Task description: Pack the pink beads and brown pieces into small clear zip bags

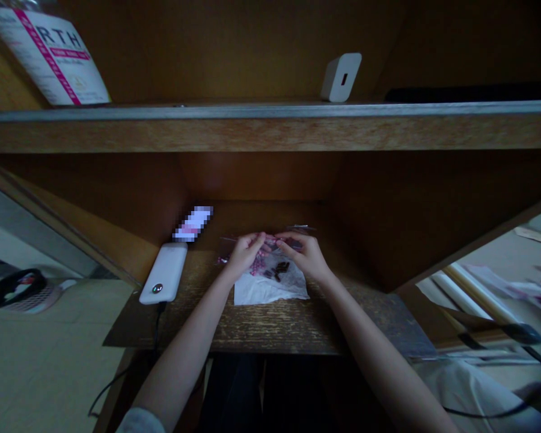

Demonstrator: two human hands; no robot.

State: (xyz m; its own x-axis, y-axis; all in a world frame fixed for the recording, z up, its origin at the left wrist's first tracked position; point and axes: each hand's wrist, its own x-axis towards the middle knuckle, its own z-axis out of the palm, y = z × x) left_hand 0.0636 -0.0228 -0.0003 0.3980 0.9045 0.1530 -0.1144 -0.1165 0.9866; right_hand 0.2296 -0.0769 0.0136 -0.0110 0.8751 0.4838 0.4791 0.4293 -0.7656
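On the wooden desk [270, 331], my left hand [247, 252] and right hand [307, 252] pinch something pink [270, 239] by the tissue [270, 293]; dark pieces [281, 268] seem unused.

One left hand [242, 257] and one right hand [307, 255] are working; one sheet [270, 294] and one power bank [165, 270] are lying; one bottle [58, 60], one charger [341, 78], one basket [38, 299] are standing
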